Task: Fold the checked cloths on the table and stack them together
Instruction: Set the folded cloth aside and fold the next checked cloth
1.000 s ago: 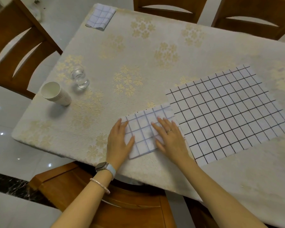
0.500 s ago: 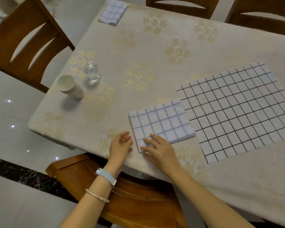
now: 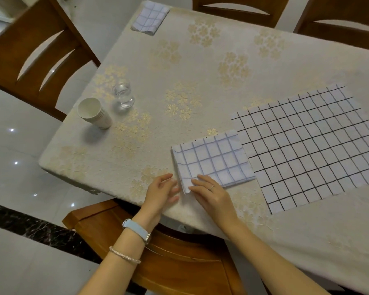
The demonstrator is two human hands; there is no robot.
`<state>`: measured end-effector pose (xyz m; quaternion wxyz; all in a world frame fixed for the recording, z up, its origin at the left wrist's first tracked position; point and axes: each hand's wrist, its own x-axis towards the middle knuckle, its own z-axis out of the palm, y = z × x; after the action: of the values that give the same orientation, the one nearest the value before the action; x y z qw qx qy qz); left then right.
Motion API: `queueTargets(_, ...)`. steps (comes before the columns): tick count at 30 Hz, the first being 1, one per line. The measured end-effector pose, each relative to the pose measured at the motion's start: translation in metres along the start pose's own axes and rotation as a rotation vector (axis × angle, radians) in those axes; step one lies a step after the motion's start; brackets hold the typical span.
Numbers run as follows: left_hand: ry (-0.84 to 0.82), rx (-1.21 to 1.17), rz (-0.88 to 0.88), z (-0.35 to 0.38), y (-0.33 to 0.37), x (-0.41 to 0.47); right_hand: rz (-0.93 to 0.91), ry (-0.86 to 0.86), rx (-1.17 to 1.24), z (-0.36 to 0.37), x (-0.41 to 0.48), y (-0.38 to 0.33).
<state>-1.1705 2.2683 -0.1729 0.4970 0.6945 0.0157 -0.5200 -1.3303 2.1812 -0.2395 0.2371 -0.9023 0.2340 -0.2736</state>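
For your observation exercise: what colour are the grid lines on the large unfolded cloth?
Black lines on white, on the large unfolded cloth; seen best in the head view.

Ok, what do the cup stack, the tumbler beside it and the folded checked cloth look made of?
Cup stack: matte white, thin nested rims, probably paper. Tumbler: clear and glossy, tablecloth shows through; glass, possibly hard plastic. Folded checked cloth: soft matte woven fabric, layered edges and a frayed fringe along the right side.
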Motion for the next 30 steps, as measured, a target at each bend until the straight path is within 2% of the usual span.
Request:
queueTargets(4, -0.111, -0.161, -0.061, 0.017, 0.006, 0.003, 0.140, 0.021, 0.000, -0.006, 0.000, -0.006)
queueTargets(9, -0.098, -0.190, -0.050, 0.032, 0.011, 0.000, 0.319, -0.065, -0.051, -0.011, 0.000, -0.021)
queueTargets(13, -0.103, -0.232, -0.067, 0.034, 0.011, 0.001, 0.467, 0.002, -0.126, -0.008, -0.002, -0.028)
queueTargets(17, -0.139, -0.207, -0.041, 0.035, 0.015, 0.001, 0.522, 0.103, -0.126, -0.006, -0.002, -0.032)
queueTargets(21, -0.105, -0.036, 0.094, 0.035, 0.021, 0.003, 0.709, 0.135, 0.047, -0.015, 0.002, -0.032)
queueTargets(24, -0.089, 0.241, 0.355, 0.032, 0.029, 0.017, 0.902, 0.251, 0.255, -0.026, 0.006, -0.029)
queueTargets(27, -0.190, 0.457, 0.545, 0.035, 0.051, 0.045, 0.990, 0.376, 0.408, -0.034, 0.008, -0.027)
queueTargets(30, -0.346, 0.632, 0.581, 0.043, 0.077, 0.073, 1.004, 0.432, 0.451, -0.042, 0.007, -0.027)
